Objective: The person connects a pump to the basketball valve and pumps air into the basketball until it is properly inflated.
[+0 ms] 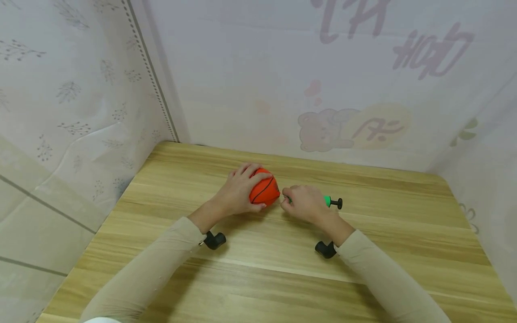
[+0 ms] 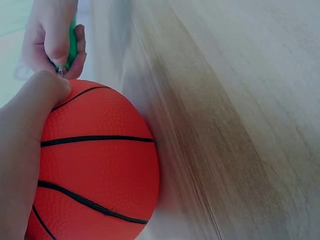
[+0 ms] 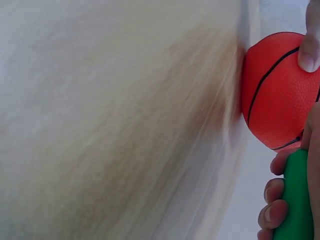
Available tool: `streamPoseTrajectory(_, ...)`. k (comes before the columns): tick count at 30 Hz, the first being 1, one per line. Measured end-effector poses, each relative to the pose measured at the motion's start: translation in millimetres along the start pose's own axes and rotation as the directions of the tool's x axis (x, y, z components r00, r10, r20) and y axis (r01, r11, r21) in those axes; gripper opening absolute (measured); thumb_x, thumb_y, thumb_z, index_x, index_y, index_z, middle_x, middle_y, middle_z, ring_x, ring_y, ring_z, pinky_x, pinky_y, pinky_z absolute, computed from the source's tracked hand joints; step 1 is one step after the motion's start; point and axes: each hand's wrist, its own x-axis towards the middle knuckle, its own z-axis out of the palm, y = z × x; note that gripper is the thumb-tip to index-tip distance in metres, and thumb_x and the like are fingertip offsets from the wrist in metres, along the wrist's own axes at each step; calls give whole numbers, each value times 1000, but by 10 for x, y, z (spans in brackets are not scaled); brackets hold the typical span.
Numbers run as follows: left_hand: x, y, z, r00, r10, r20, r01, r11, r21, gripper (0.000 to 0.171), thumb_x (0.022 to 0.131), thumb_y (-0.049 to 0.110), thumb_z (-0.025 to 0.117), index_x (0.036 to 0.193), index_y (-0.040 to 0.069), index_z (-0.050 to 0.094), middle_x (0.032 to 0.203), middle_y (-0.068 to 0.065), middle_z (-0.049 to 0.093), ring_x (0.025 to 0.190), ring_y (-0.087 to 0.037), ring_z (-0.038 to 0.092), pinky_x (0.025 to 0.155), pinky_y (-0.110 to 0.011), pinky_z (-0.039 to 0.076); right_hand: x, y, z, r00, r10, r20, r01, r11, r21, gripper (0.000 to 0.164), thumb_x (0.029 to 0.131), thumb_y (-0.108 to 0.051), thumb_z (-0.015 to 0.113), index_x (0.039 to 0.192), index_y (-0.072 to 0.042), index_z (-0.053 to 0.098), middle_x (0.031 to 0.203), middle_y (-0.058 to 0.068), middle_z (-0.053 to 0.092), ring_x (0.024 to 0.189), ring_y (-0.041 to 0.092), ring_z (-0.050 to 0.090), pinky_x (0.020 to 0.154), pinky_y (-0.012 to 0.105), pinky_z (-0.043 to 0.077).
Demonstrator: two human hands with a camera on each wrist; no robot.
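A small orange basketball (image 1: pixel 265 194) with black lines rests on the table. My left hand (image 1: pixel 238 193) grips it from the left, fingers over the top and thumb on the near side. To the right of the ball, my right hand (image 1: pixel 304 204) holds a green ball pump (image 1: pixel 327 200), its black handle (image 1: pixel 338 203) sticking out behind the hand. A thin metal needle (image 2: pixel 61 71) runs from the pump's front end to the ball, close by the left thumb in the left wrist view. In the right wrist view, the right fingers (image 3: pixel 276 212) curl round the green barrel.
The wood-grain table (image 1: pixel 250 278) stretches around both hands. A pale printed curtain (image 1: pixel 242 89) stands along its far edge, another patterned sheet (image 1: pixel 81 112) on the left. Black wrist mounts (image 1: pixel 214 241) show under both forearms.
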Motion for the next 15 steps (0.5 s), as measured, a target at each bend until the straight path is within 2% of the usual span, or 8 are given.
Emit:
streamPoseTrajectory(4, 8, -8, 18, 1000, -6, 0, 6, 1000, 6, 79, 76, 46, 85, 145, 26, 52, 148, -9, 43, 133, -31, 39, 98, -58, 44, 5, 3, 3, 1000, 1, -3, -1, 1000, 1, 26, 84, -19, 57, 63, -21, 41, 56, -10, 30, 49, 6, 25, 44, 25, 20)
streamPoseTrajectory(8, 12, -1, 25, 1000, -1, -6, 1, 1000, 6, 78, 76, 45, 85, 144, 25, 53, 147, -9, 43, 133, -32, 39, 98, -58, 44, 14, 2, -11, 994, 74, 75, -82, 991, 104, 29, 87, -22, 53, 62, -22, 40, 56, -10, 27, 52, 6, 24, 49, 26, 19)
streamPoseTrajectory(12, 29, 26, 53, 1000, 11, -8, -11, 1000, -10, 77, 76, 44, 86, 143, 24, 54, 147, -9, 43, 133, -32, 38, 97, -58, 44, 0, 17, -52, 970, 149, 193, -193, 954, 231, 31, 90, -23, 49, 60, -22, 40, 56, -9, 30, 54, 8, 27, 52, 27, 21)
streamPoseTrajectory(15, 43, 33, 80, 1000, 20, 3, -20, 999, -33, 76, 77, 44, 84, 144, 24, 53, 148, -10, 43, 134, -32, 38, 97, -59, 43, -25, 72, -81, 953, 151, 262, -231, 923, 309, 32, 93, -24, 48, 61, -18, 45, 58, -6, 36, 55, 10, 33, 54, 29, 25)
